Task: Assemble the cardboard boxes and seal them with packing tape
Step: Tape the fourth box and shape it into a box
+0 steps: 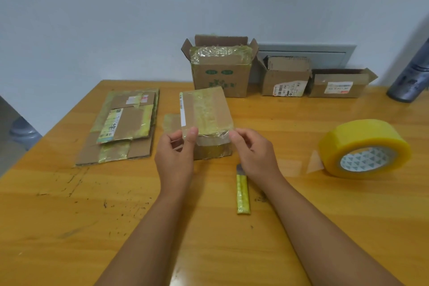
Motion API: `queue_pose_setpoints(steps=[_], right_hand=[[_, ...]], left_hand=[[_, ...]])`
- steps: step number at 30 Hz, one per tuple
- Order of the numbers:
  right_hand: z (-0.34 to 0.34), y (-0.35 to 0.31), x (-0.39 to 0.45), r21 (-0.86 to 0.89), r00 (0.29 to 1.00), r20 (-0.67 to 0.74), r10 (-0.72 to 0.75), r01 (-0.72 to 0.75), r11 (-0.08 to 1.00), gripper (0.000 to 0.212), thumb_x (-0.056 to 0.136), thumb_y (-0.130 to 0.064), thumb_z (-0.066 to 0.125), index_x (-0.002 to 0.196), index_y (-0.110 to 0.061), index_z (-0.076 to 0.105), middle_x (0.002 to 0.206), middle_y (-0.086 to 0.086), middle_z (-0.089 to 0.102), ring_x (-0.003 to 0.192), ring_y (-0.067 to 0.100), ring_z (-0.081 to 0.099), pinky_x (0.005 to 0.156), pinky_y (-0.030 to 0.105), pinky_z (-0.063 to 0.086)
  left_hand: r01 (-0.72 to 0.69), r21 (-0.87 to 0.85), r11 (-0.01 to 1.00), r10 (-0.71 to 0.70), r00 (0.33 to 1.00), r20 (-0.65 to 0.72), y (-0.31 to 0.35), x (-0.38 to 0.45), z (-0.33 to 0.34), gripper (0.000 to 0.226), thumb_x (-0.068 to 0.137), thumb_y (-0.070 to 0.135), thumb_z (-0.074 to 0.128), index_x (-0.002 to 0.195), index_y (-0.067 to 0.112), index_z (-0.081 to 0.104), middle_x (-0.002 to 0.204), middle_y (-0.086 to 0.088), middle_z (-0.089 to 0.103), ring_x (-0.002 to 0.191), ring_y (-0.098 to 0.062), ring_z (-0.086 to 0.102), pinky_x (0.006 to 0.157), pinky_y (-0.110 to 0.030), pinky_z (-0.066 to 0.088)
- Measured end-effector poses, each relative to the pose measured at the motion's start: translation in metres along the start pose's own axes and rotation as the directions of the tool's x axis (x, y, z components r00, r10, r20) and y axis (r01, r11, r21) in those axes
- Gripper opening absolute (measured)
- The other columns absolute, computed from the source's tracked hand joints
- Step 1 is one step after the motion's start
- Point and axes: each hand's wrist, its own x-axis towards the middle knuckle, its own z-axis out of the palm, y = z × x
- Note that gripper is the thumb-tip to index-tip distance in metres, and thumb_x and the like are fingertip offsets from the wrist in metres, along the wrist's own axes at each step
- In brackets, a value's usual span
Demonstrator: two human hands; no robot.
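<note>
Both forearms are bare to the frame's edge; the left hand [175, 158] and right hand [251, 154] wear no gloves, rings or watches.

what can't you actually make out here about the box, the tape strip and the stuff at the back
- Small box, head view: its near face sits behind both hands and the clear tape strip.
- Left hand, right hand: fingertips curl out of sight.
- Labels on back boxes: too small to read.
- Grey bottle: top cut off by the right edge.
- Cutter: blade end blurred.
</note>
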Motion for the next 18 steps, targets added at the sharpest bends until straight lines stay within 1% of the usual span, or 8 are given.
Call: queue_pose_setpoints(steps=[2,4,6,8,11,14,16,18], right_hand=[[-0.002,-0.007,0.004,-0.024,1.000,-0.019,-0.006,0.006,1.000,0.031,0.096,-0.038,0.060,0.122,-0.022,0.062,0.093,-0.014,0.067,0.086,-0.007,0.062,0.070,0.013,0.047],[-0.002,-0.009,0.009,-0.139,0.998,0.026,-0.062,0.065,0.988,0.042,0.096,-0.043,0.058,0.135,-0.028,0.055,0.095,-0.012,0.063,0.086,0.001,0.062,0.073,0.017,0.050],[0.001,-0.007,0.013,-0.289,0.992,0.075,-0.102,0.119,0.950,0.042,0.096,-0.044,0.058,0.134,-0.027,0.060,0.099,-0.003,0.055,0.085,0.010,0.057,0.078,0.030,0.052],[0.007,-0.003,0.014,-0.353,0.986,0.069,-0.154,0.168,0.920,0.036,0.096,-0.040,0.060,0.127,-0.023,0.065,0.096,-0.001,0.050,0.081,0.014,0.054,0.073,0.037,0.052],[0.011,0.001,0.013,-0.386,0.973,0.037,-0.228,0.224,0.895,0.030,0.096,-0.033,0.063,0.121,-0.017,0.067,0.094,0.000,0.050,0.077,0.016,0.052,0.065,0.038,0.051],[0.007,0.004,0.014,-0.395,0.968,0.077,-0.238,0.249,0.884,0.037,0.092,-0.035,0.067,0.124,-0.016,0.065,0.093,0.001,0.048,0.075,0.015,0.051,0.063,0.034,0.049],[0.008,0.004,0.013,-0.437,0.964,0.089,-0.250,0.263,0.860,0.039,0.090,-0.035,0.069,0.123,-0.015,0.065,0.092,0.001,0.046,0.073,0.015,0.049,0.060,0.032,0.047],[0.013,0.003,0.014,-0.486,0.958,0.072,-0.279,0.278,0.829,0.033,0.091,-0.032,0.069,0.118,-0.013,0.065,0.091,0.001,0.044,0.071,0.017,0.048,0.056,0.031,0.044]], left_hand=[[0.027,0.008,1.000,-0.027,1.000,0.016,0.004,0.001,0.001,0.055,0.075,0.061,0.067,0.105,0.017,0.055,0.102,0.007,0.060,0.091,0.000,0.057,0.065,-0.013,0.042],[-0.010,0.047,0.999,0.009,1.000,0.028,0.004,0.004,0.002,0.050,0.075,0.058,0.071,0.101,0.020,0.051,0.103,0.005,0.057,0.091,-0.003,0.057,0.065,-0.017,0.042],[-0.089,0.103,0.991,0.084,0.995,0.045,0.001,0.007,0.001,0.037,0.082,0.044,0.075,0.104,0.025,0.052,0.107,0.005,0.052,0.092,0.000,0.054,0.067,-0.010,0.041],[-0.174,0.140,0.975,0.163,0.983,0.084,-0.003,0.010,0.000,0.029,0.086,0.037,0.073,0.109,0.031,0.057,0.106,0.008,0.047,0.089,0.005,0.052,0.068,-0.005,0.041],[-0.226,0.194,0.955,0.199,0.968,0.150,-0.007,0.014,-0.003,0.027,0.087,0.038,0.071,0.112,0.030,0.064,0.099,0.012,0.040,0.082,0.002,0.051,0.067,-0.004,0.041],[-0.266,0.211,0.940,0.224,0.953,0.202,-0.012,0.018,-0.008,0.032,0.087,0.037,0.072,0.117,0.027,0.064,0.100,0.015,0.037,0.083,-0.001,0.050,0.070,-0.003,0.041],[-0.310,0.256,0.916,0.261,0.943,0.206,-0.013,0.019,-0.007,0.034,0.087,0.038,0.071,0.117,0.024,0.063,0.100,0.013,0.037,0.085,-0.007,0.051,0.072,-0.008,0.043],[-0.361,0.328,0.873,0.310,0.930,0.197,-0.012,0.018,-0.004,0.033,0.090,0.036,0.069,0.116,0.017,0.063,0.101,0.008,0.037,0.089,-0.012,0.051,0.076,-0.020,0.046]])
